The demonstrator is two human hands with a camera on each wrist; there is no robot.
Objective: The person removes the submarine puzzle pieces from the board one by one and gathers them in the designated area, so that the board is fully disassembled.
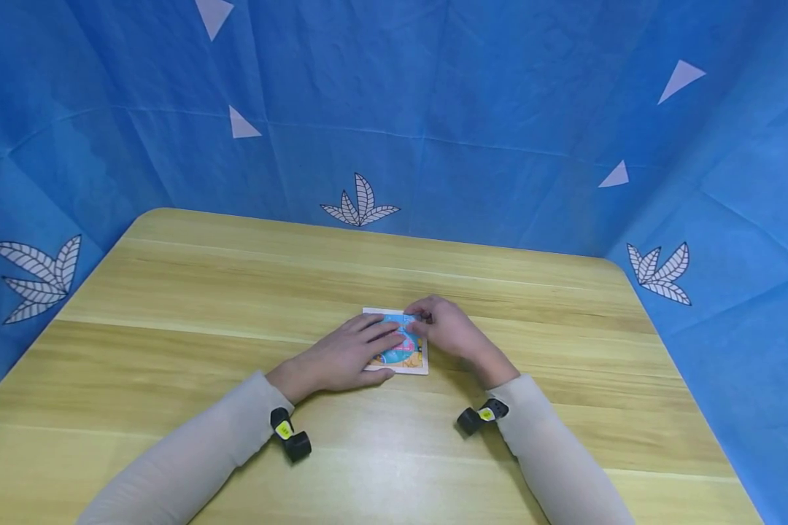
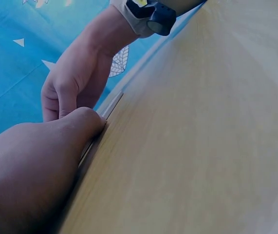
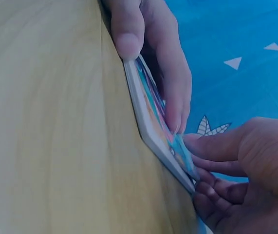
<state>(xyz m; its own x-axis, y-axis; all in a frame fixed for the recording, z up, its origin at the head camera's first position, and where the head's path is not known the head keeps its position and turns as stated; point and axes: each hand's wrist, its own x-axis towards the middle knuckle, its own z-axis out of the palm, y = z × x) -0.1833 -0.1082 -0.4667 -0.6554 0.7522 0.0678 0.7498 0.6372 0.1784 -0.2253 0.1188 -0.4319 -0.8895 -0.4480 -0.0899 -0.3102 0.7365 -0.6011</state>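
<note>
Through the head camera I'm seeing a white-framed puzzle (image 1: 403, 356) lying on the tabletop (image 1: 381, 467) just below the middle of the frame, my left hand (image 1: 348, 355) resting across its left side, grip wide, fingers extended. At its upper right corner I'm pinching a blue piece (image 3: 181, 152) with my right hand (image 1: 456, 332), grip narrow

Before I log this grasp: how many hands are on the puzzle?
2: the left hand lies across the left part of the puzzle, and the right hand pinches a blue piece at its far right corner. No others show.
</note>
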